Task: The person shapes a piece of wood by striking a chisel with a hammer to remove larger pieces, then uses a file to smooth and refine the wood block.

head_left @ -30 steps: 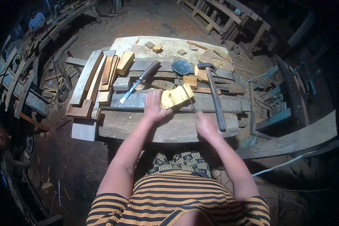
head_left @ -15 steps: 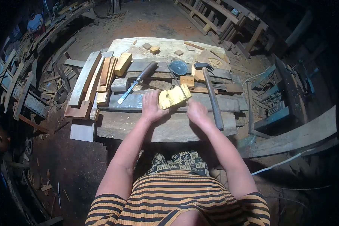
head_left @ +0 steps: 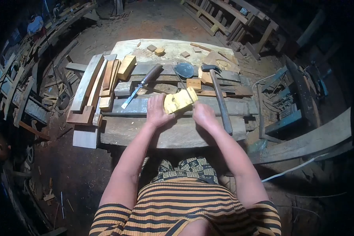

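Observation:
My left hand is closed on the left end of a yellow wood block, pressing it down on the bench planks. The block has wavy carved sides and lies slightly tilted. My right hand is a fist at the block's right end. From it a thin dark file runs forward across the block; its handle is hidden in the fingers. Left of the block lies a chisel with a dark handle. A hammer lies to the right of my right hand.
Wood strips are stacked at the bench's left. Beyond the block are a small drilled block and a dark round dish. Wood scraps lie on a pale board. Another person is at the far left.
The block and both hands have shifted very slightly left with the view. The file has moved a little across the block's right end. Both hands keep their grip.

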Available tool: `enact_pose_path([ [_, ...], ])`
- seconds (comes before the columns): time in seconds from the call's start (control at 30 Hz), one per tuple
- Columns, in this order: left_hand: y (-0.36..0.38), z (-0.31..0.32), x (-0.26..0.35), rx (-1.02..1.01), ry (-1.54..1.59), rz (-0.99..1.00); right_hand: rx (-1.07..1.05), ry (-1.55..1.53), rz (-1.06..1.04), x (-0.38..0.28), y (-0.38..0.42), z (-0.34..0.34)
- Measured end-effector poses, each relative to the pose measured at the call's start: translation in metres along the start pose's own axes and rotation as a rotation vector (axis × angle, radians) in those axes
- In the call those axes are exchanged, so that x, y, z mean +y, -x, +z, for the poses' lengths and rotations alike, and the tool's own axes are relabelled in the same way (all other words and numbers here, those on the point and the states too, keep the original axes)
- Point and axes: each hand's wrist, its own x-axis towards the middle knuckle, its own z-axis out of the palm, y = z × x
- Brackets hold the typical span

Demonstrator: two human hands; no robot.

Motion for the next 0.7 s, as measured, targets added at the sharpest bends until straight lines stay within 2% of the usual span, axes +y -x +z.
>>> enact_pose_path([
  [0.1,0.001,0.003,0.0,0.026,-0.004,-0.004,-0.066,0.043,0.001,0.008,0.012,-0.001],
  [0.27,-0.001,0.001,0.0,0.013,0.009,-0.025,-0.19,0.06,0.11,0.031,0.122,-0.019],
  [0.4,0.0,0.003,-0.002,0.01,0.003,-0.012,-0.163,0.056,0.088,0.03,0.103,-0.029],
  [0.5,0.0,0.003,-0.004,0.004,0.005,0.008,-0.114,0.052,0.044,0.01,0.031,-0.012],
  [0.57,0.0,0.001,-0.001,0.012,0.005,0.008,-0.001,0.016,0.022,0.002,-0.004,0.006],
  [0.67,0.001,-0.001,0.0,0.014,0.0,0.001,0.012,0.02,-0.021,0.01,0.003,0.007],
  [0.7,0.001,0.0,0.001,0.019,-0.006,-0.003,-0.042,0.031,0.024,0.009,0.02,-0.003],
])
